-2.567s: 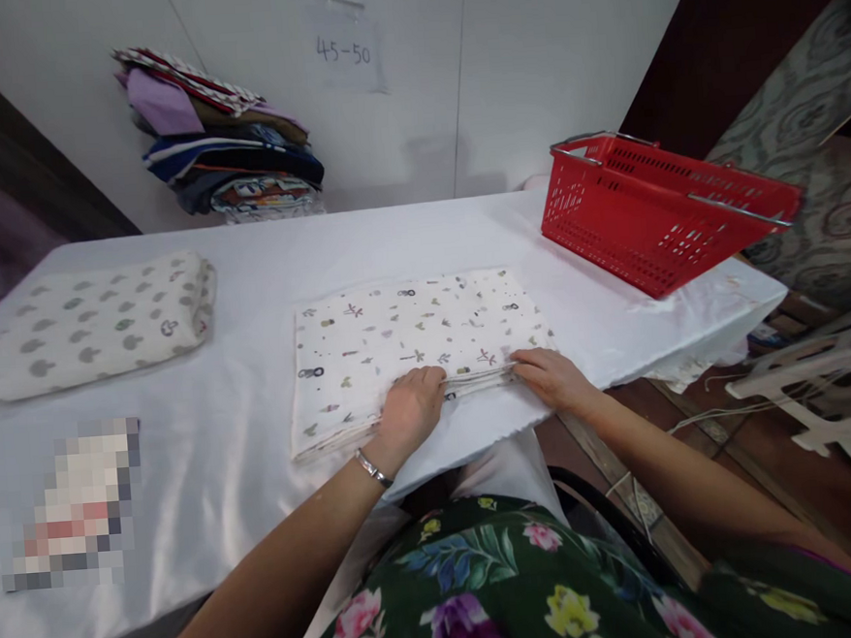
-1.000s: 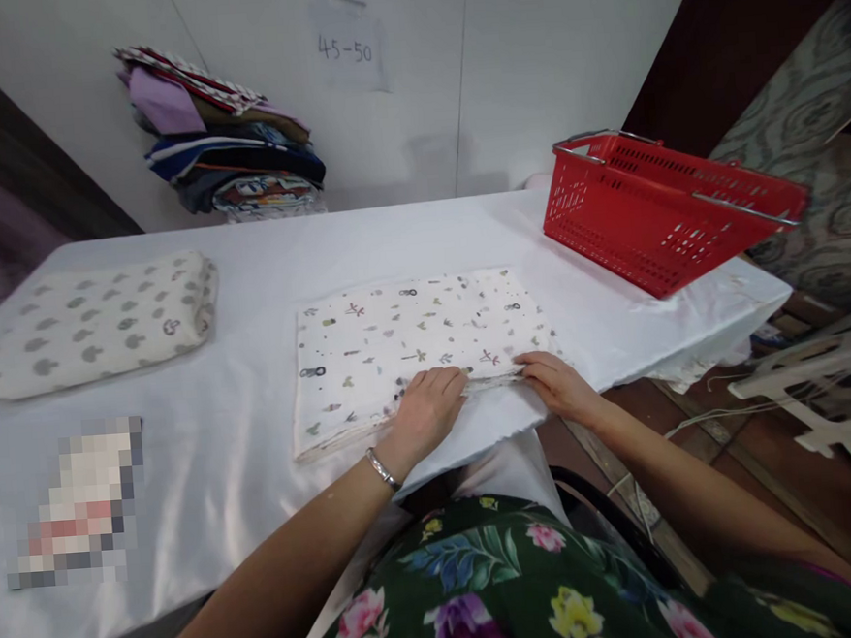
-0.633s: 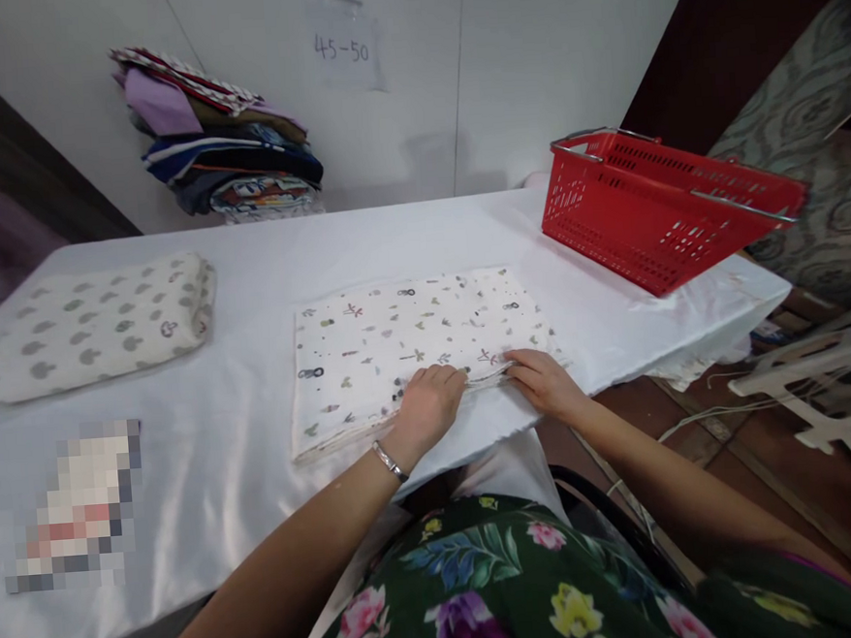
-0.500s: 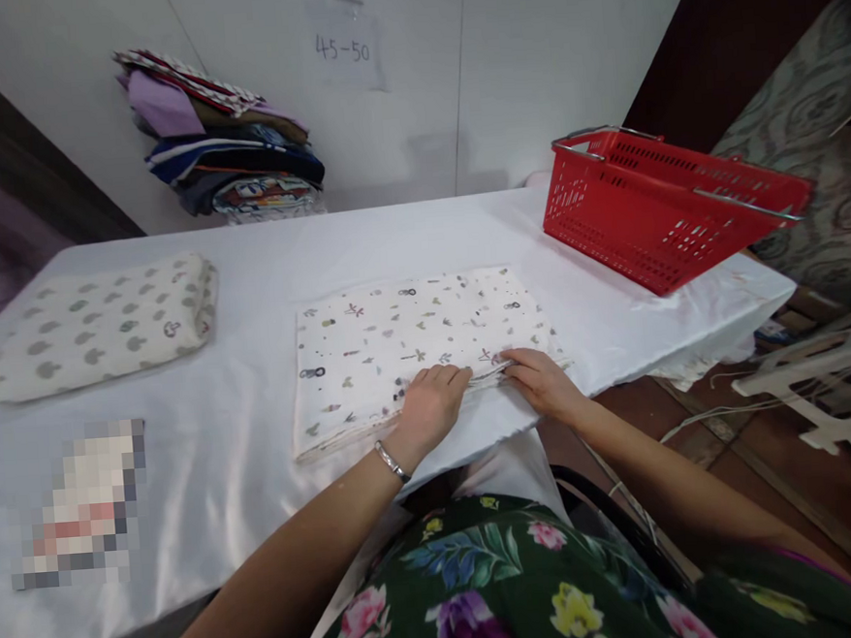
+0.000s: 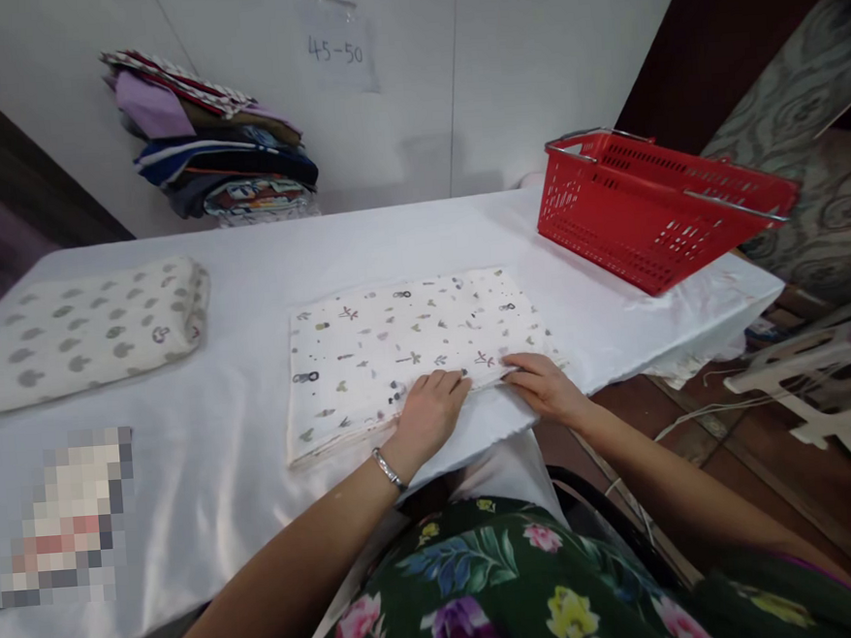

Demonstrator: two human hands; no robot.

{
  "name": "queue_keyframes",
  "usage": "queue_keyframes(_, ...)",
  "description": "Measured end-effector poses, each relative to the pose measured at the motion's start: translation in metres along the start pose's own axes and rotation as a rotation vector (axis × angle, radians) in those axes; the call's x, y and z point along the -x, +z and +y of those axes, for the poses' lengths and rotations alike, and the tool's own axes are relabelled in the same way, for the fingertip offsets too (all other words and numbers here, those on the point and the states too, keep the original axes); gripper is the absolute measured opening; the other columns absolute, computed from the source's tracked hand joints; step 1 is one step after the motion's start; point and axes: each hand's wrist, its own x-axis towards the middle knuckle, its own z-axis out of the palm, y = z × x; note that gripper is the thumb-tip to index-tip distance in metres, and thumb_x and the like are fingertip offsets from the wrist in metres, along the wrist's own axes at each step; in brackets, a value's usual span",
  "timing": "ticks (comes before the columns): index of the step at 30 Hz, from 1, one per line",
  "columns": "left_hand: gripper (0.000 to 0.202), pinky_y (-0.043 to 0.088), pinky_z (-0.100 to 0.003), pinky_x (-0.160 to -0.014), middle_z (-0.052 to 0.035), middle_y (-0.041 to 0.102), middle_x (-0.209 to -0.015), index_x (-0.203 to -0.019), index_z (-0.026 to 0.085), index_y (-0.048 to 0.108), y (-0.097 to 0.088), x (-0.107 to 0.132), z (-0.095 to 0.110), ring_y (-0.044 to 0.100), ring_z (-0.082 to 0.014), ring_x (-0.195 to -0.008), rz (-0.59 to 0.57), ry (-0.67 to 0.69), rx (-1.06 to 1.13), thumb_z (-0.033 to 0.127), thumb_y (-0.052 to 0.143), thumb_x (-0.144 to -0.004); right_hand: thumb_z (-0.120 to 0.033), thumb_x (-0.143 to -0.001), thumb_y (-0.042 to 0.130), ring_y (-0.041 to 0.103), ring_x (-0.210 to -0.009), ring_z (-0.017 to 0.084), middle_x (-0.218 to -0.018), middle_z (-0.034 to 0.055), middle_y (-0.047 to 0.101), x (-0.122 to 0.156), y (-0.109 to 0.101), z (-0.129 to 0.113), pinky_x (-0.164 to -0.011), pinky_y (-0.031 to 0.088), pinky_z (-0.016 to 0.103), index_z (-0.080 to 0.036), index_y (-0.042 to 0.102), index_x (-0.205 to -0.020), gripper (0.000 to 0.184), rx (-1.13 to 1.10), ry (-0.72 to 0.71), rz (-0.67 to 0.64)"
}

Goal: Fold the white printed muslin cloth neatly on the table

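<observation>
A folded white cloth with small printed figures (image 5: 405, 345) lies flat on the white table (image 5: 362, 241) in front of me. My left hand (image 5: 426, 411) rests on its near edge, fingers curled over the layers. My right hand (image 5: 543, 384) pinches the same near edge a little to the right. Both hands grip the cloth's front edge close together.
A red plastic basket (image 5: 651, 211) stands at the table's right end. A folded white cloth with grey shapes (image 5: 81, 333) lies at the left. A stack of folded fabrics (image 5: 216, 144) sits against the back wall. A white plastic chair (image 5: 824, 388) stands at the right.
My hands have shifted slightly along the cloth's near edge, the right one closer to the left. The cloth stays flat in the same place.
</observation>
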Motion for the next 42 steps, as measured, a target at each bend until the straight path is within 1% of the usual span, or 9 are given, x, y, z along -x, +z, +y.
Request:
queue_keyframes(5, 0.026, 0.042, -0.034, -0.08, -0.006, 0.06, -0.111, -0.115, 0.02, 0.055, 0.003, 0.001, -0.002, 0.051, -0.0201, -0.098, -0.021, 0.003, 0.008, 0.021, 0.045, -0.091, -0.023, -0.089, 0.047, 0.053, -0.113, 0.02, -0.12, 0.0082, 0.06, 0.017, -0.016, 0.014, -0.098, 0.042, 0.042, -0.023, 0.058, -0.115, 0.028, -0.109, 0.093, 0.032)
queue_keyframes(8, 0.026, 0.041, -0.034, -0.081, -0.0065, 0.06, -0.113, -0.115, 0.019, 0.055, 0.004, 0.002, -0.002, 0.051, -0.0204, -0.099, -0.019, 0.006, 0.01, 0.02, 0.046, -0.091, -0.028, -0.089, 0.047, 0.058, -0.105, 0.02, -0.11, 0.0075, 0.065, 0.033, -0.022, 0.032, -0.095, 0.044, 0.04, -0.022, 0.061, -0.111, 0.026, -0.118, 0.314, 0.141)
queue_keyframes(12, 0.027, 0.042, -0.035, -0.081, -0.0077, 0.06, -0.113, -0.117, 0.019, 0.054, 0.003, 0.003, -0.001, 0.051, -0.0209, -0.099, -0.01, 0.01, 0.006, 0.02, 0.046, -0.09, -0.038, -0.086, 0.046, 0.061, -0.094, 0.02, -0.099, 0.008, 0.068, 0.04, -0.03, 0.051, -0.083, 0.048, 0.035, -0.019, 0.066, -0.094, 0.028, -0.117, 0.604, 0.276)
queue_keyframes(14, 0.028, 0.042, -0.035, -0.081, -0.0077, 0.06, -0.113, -0.116, 0.019, 0.055, 0.003, 0.003, -0.002, 0.051, -0.0209, -0.099, -0.013, 0.012, 0.005, 0.017, 0.046, -0.09, -0.04, -0.083, 0.046, 0.061, -0.085, 0.02, -0.091, 0.0072, 0.069, 0.035, -0.035, 0.055, -0.075, 0.047, 0.031, -0.018, 0.067, -0.087, 0.03, -0.09, 0.723, 0.215)
queue_keyframes(19, 0.029, 0.042, -0.035, -0.08, -0.0072, 0.06, -0.114, -0.115, 0.019, 0.055, 0.005, 0.003, -0.003, 0.052, -0.0213, -0.097, -0.001, 0.016, 0.002, 0.014, 0.046, -0.089, -0.048, -0.082, 0.045, 0.054, -0.061, 0.016, -0.061, 0.0025, 0.061, 0.011, -0.044, 0.058, -0.055, 0.035, 0.026, -0.018, 0.065, -0.07, 0.038, -0.025, 0.957, -0.136)
queue_keyframes(24, 0.029, 0.042, -0.035, -0.08, -0.0073, 0.06, -0.115, -0.115, 0.019, 0.056, 0.007, 0.003, -0.003, 0.052, -0.0211, -0.097, 0.013, 0.012, 0.009, 0.015, 0.046, -0.088, -0.047, -0.076, 0.057, 0.054, -0.062, 0.015, -0.066, 0.0031, 0.063, -0.005, -0.048, 0.064, -0.054, 0.033, 0.024, -0.017, 0.064, -0.072, 0.031, 0.023, 1.003, -0.313)
queue_keyframes(28, 0.029, 0.042, -0.035, -0.081, -0.007, 0.06, -0.115, -0.116, 0.019, 0.056, 0.007, 0.004, -0.003, 0.051, -0.0211, -0.099, 0.006, 0.002, 0.012, 0.016, 0.047, -0.089, -0.044, -0.079, 0.057, 0.052, -0.053, 0.013, -0.056, 0.0015, 0.059, -0.01, -0.05, 0.067, -0.051, 0.034, 0.023, -0.015, 0.063, -0.073, 0.03, -0.066, 1.098, -0.405)
queue_keyframes(39, 0.034, 0.042, -0.036, -0.087, -0.0092, 0.06, -0.117, -0.121, 0.018, 0.054, 0.01, 0.006, -0.004, 0.052, -0.0209, -0.104, 0.073, 0.015, 0.045, 0.014, 0.045, -0.089, -0.032, -0.071, 0.062, 0.049, -0.055, 0.011, -0.057, -0.0018, 0.056, -0.013, -0.05, 0.067, -0.051, 0.034, 0.022, -0.017, 0.056, -0.065, 0.017, -0.095, 1.035, -0.302)
queue_keyframes(42, 0.033, 0.041, -0.036, -0.09, -0.0087, 0.06, -0.119, -0.119, 0.018, 0.056, 0.008, 0.006, -0.003, 0.052, -0.0209, -0.106, 0.076, 0.028, 0.064, 0.013, 0.045, -0.088, -0.032, -0.069, 0.062, 0.05, -0.061, 0.012, -0.062, -0.0021, 0.056, -0.015, -0.053, 0.071, -0.053, 0.034, 0.021, -0.018, 0.056, -0.066, 0.016, -0.092, 1.022, -0.209)
